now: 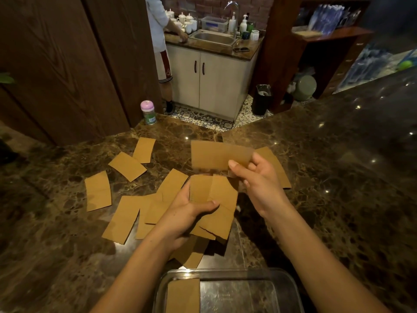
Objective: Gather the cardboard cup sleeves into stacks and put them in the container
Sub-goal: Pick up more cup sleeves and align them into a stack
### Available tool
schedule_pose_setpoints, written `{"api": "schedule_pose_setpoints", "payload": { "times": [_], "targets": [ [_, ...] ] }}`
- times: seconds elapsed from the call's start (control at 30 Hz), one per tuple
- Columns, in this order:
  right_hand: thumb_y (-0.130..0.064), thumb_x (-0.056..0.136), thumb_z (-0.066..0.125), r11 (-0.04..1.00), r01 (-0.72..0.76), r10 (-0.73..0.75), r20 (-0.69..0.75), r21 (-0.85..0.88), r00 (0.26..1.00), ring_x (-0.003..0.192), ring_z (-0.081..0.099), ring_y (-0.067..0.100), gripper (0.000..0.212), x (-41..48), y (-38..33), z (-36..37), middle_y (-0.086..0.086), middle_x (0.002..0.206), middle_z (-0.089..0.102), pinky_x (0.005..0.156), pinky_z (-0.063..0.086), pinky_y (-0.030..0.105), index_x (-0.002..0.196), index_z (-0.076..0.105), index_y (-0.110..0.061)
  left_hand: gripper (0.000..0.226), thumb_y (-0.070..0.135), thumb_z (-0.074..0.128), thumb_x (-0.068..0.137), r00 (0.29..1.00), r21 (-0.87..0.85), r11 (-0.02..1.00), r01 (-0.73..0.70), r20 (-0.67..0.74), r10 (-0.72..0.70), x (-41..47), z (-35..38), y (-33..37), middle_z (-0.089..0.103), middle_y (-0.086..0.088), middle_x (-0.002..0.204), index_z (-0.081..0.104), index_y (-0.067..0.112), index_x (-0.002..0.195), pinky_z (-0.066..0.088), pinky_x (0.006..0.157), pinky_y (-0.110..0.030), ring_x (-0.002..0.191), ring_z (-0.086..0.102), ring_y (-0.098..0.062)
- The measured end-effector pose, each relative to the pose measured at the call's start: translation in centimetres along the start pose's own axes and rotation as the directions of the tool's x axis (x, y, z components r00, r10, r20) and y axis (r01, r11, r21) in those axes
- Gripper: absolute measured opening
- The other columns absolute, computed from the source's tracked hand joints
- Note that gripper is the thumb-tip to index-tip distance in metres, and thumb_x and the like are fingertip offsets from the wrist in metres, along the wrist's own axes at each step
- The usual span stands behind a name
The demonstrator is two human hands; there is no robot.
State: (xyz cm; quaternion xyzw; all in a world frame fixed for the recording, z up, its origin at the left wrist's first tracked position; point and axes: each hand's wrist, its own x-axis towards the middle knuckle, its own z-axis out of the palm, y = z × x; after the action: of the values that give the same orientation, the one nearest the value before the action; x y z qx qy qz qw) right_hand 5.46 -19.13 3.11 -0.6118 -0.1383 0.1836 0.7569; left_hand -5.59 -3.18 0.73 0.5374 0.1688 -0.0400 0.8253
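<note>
Container (225, 271) cut off below; sleeve (216, 154) in right hand (259, 184) blurred.

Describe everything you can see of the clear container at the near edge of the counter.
The container is a clear, glass-like rectangular dish with rounded corners, standing upright and open, no lid in view. It rests on the dark marbled counter, closest to the camera, its near end cut off by the frame. One brown cardboard sleeve, or a stack, lies flat against its left side; the rest of its floor is bare.
</note>
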Motion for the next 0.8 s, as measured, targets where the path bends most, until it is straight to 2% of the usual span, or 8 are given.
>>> {"api": "schedule_pose_setpoints", "payload": {
  "times": [0.13,0.27,0.37,0.47,0.53,0.6,0.67,0.8],
  "targets": [
    [-0.006,0.075,0.085,0.965,0.259,-0.254,0.127,-0.026,0.959,0.132,0.064,0.025,0.026,-0.6,-1.0,-0.7,0.003,0.13,0.075,0.099,0.059,0.04,0.08,0.076,-0.03,0.047,0.002,0.064,0.093,0.994,-0.293,0.951,0.093,0.073,-0.075,-0.2,-0.9,0.4,0.071,-0.03,0.12,0.055,0.019,0.135,0.063,0.073,-0.047,0.103,0.073,-0.044],
    [-0.005,0.08,0.08,0.95,0.299,-0.286,0.13,-0.087,0.949,0.114,0.073,0.027,0.023,-0.9,-1.1,-0.9,0.006,0.112,0.08,0.094,0.06,0.042,0.08,0.081,-0.028,0.057,0.002,0.054,0.092,0.984,-0.513,0.851,0.109,0.174,-0.02,0.0,-1.4,1.0,0.057,-0.036,0.138,0.05,0.018,0.147,0.06,0.08,-0.059,0.11,0.066,-0.055],
    [-0.007,0.078,0.079,0.96,0.262,-0.248,0.137,-0.098,0.959,0.112,0.075,0.029,0.02,-1.2,-0.8,-0.7,0.007,0.112,0.081,0.09,0.063,0.044,0.084,0.083,-0.025,0.064,0.004,0.055,0.088,0.98,-0.517,0.847,0.125,0.195,-0.026,0.0,-1.8,1.3,0.057,-0.036,0.138,0.046,0.014,0.151,0.061,0.078,-0.055,0.102,0.069,-0.049],
    [0.005,0.084,0.076,0.974,0.219,-0.206,0.174,-0.058,0.963,0.116,0.074,0.024,0.033,-1.1,-0.9,-0.8,0.004,0.118,0.08,0.089,0.061,0.037,0.085,0.083,-0.027,0.063,0.004,0.058,0.089,0.983,-0.512,0.853,0.106,0.184,-0.012,0.0,-1.5,1.7,0.067,-0.027,0.121,0.051,0.022,0.149,0.061,0.072,-0.051,0.091,0.069,-0.043],
    [-0.015,0.08,0.086,0.988,0.151,-0.142,0.245,-0.018,0.959,0.111,0.074,0.023,0.014,-0.9,-1.7,-1.1,0.005,0.114,0.081,0.087,0.057,0.034,0.079,0.081,-0.028,0.045,0.012,0.06,0.094,0.984,-0.504,0.858,0.099,0.178,-0.009,0.0,-1.1,2.5,0.069,-0.02,0.111,0.06,0.025,0.137,0.059,0.059,-0.041,0.078,0.067,-0.036],
    [-0.029,0.071,0.093,0.994,0.1,-0.08,0.348,-0.042,0.934,0.107,0.075,0.022,0.016,-0.6,-2.7,-1.6,0.005,0.112,0.081,0.08,0.058,0.03,0.076,0.077,-0.028,0.029,0.031,0.06,0.096,0.987,-0.414,0.903,0.117,0.145,-0.062,0.0,-1.0,3.0,0.068,-0.013,0.108,0.065,0.021,0.123,0.059,0.051,-0.035,0.075,0.07,-0.03],
    [-0.019,0.079,0.08,0.986,0.117,-0.055,0.438,-0.117,0.897,0.107,0.075,0.019,0.013,-0.2,-3.2,-1.9,0.003,0.113,0.081,0.078,0.058,0.026,0.075,0.075,-0.031,0.033,0.047,0.06,0.097,0.964,-0.366,0.906,0.212,0.231,-0.132,-0.4,-0.9,3.1,0.069,-0.011,0.109,0.068,0.022,0.117,0.059,0.051,-0.037,0.083,0.069,-0.031],
    [-0.016,0.088,0.074,0.948,0.167,0.022,0.578,-0.271,0.816,0.126,0.066,0.024,0.023,0.7,-3.2,-1.4,0.001,0.131,0.071,0.1,0.053,0.031,0.072,0.075,-0.032,0.053,0.065,0.066,0.088,0.847,-0.277,0.862,0.424,0.458,-0.27,-0.9,0.0,3.0,0.073,-0.016,0.107,0.074,0.023,0.119,0.062,0.057,-0.041,0.08,0.073,-0.034]
  ]
}}
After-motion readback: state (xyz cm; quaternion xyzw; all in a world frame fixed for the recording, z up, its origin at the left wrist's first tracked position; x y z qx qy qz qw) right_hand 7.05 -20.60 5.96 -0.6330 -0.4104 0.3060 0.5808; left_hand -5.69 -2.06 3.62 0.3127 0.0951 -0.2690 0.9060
